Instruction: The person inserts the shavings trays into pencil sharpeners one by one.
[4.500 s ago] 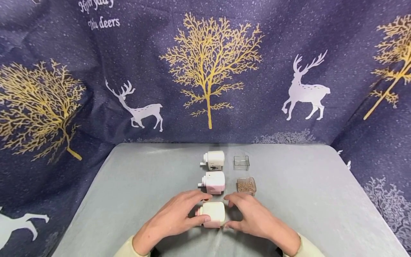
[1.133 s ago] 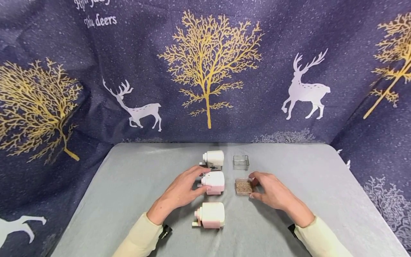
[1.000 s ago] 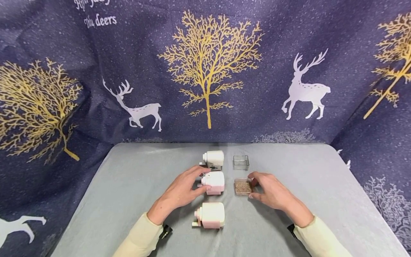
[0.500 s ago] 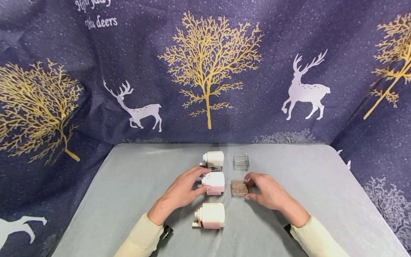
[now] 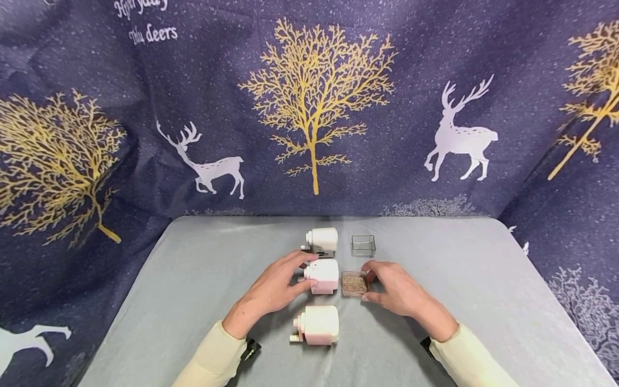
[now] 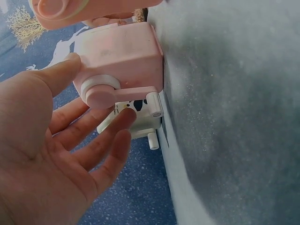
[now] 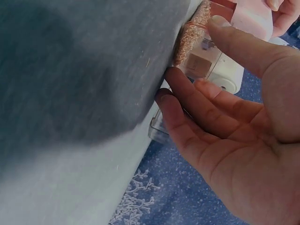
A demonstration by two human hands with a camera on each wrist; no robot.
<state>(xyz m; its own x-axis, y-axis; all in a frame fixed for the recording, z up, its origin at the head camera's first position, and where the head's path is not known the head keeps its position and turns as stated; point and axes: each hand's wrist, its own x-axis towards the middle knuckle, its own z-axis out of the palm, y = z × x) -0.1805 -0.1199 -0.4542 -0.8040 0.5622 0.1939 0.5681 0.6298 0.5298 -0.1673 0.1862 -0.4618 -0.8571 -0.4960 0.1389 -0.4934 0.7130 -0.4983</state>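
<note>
My left hand (image 5: 275, 282) holds the middle pink crank pencil sharpener (image 5: 325, 277), thumb on its near side and forefinger on its far side. In the left wrist view, the sharpener's crank (image 6: 136, 93) points toward my palm, and the other fingers are loosely spread. My right hand (image 5: 398, 290) pinches a clear shavings drawer (image 5: 354, 285) between thumb and fingers, just right of that sharpener. Brown pencil shavings (image 7: 192, 37) fill the drawer's lower part. In the right wrist view, its front end sits close to the pink sharpener's opening.
A cream-and-pink sharpener (image 5: 321, 325) stands nearer me on the grey table (image 5: 217, 252). Behind the middle one stands a white sharpener (image 5: 324, 240), with a clear drawer (image 5: 364, 245) to its right. A dark blue printed cloth (image 5: 203, 107) hangs behind the table.
Both hands have left the nearest sharpener for the middle one and its drawer. Over the last second my right hand has slid the drawer leftward to the pink sharpener; the left hand stays put.
</note>
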